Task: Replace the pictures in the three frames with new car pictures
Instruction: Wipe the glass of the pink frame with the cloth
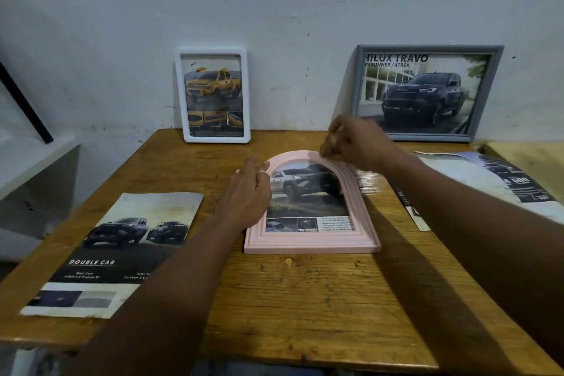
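The pink arched frame point(311, 207) lies flat, mid-tabletop point(305, 299). The left hand point(247, 195) is laid open on its left edge; the right hand point(351, 143) is blurred above the arch (finger state cannot be told). Lifting with both edges supported is advised.

Materials, as seen:
Grainy wood table point(305, 299); matt pink arched frame point(311, 246); glossy white frame point(247, 94); worn paper brochure point(122, 247).

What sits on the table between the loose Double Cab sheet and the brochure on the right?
In the head view, the pink arched frame lies flat between the Double Cab sheet and the brochure, with both hands at it.
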The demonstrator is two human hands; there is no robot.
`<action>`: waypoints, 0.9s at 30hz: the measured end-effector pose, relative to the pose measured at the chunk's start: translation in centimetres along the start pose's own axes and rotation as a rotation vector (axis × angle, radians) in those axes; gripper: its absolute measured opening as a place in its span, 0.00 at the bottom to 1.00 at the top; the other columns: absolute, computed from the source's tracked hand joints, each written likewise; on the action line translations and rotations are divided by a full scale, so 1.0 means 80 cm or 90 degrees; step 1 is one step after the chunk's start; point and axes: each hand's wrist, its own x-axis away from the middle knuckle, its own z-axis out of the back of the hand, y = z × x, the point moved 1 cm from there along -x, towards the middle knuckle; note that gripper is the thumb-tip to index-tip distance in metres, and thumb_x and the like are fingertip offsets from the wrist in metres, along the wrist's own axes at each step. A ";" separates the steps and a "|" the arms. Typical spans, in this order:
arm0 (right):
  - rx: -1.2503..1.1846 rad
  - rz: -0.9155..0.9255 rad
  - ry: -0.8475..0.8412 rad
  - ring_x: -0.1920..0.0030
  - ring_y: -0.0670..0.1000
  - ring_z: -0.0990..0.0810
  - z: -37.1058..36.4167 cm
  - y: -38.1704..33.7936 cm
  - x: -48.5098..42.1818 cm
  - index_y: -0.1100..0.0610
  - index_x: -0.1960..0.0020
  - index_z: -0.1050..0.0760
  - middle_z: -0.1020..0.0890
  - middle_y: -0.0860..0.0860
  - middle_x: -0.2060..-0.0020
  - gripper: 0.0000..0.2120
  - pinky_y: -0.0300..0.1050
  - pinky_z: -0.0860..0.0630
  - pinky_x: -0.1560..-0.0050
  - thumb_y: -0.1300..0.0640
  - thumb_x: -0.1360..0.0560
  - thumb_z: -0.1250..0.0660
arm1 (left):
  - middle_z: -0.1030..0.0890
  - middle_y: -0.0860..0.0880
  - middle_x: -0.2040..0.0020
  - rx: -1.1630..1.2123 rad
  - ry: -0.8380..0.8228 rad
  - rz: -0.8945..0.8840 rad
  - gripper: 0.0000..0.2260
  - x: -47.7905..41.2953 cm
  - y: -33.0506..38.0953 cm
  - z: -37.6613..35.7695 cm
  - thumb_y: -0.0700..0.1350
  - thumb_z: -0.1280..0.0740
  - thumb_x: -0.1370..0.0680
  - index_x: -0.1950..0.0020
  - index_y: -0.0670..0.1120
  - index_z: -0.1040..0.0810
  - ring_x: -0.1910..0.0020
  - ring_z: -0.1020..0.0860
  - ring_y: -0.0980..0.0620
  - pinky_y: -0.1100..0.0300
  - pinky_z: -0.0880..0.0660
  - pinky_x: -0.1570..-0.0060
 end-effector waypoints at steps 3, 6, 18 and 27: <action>0.107 0.008 -0.080 0.45 0.53 0.23 -0.030 0.015 0.018 0.48 0.36 0.28 0.20 0.52 0.42 0.15 0.54 0.22 0.45 0.48 0.22 0.34 | 0.32 0.43 0.23 -0.007 -0.006 -0.008 0.23 0.002 0.001 0.002 0.53 0.51 0.13 0.18 0.51 0.44 0.27 0.32 0.43 0.49 0.32 0.34; 0.126 0.035 -0.098 0.33 0.56 0.29 -0.037 0.014 0.025 0.51 0.30 0.30 0.25 0.52 0.33 0.23 0.57 0.29 0.35 0.40 0.20 0.42 | 0.30 0.44 0.24 -0.006 -0.006 -0.016 0.23 0.001 -0.001 0.001 0.54 0.51 0.13 0.18 0.51 0.44 0.28 0.31 0.43 0.51 0.32 0.36; 0.133 -0.045 -0.158 0.20 0.52 0.57 -0.051 -0.008 0.167 0.53 0.19 0.51 0.51 0.53 0.19 0.33 0.56 0.55 0.22 0.37 0.19 0.59 | 0.29 0.41 0.26 -0.035 0.001 -0.001 0.22 0.003 0.003 0.000 0.54 0.51 0.13 0.19 0.49 0.41 0.30 0.30 0.41 0.50 0.33 0.40; 0.193 -0.012 -0.105 0.20 0.53 0.61 -0.082 -0.089 0.265 0.57 0.19 0.55 0.53 0.56 0.19 0.40 0.56 0.60 0.22 0.32 0.22 0.67 | 0.29 0.39 0.26 -0.031 0.000 0.019 0.24 0.007 0.006 -0.001 0.55 0.51 0.13 0.19 0.49 0.43 0.31 0.29 0.40 0.46 0.29 0.38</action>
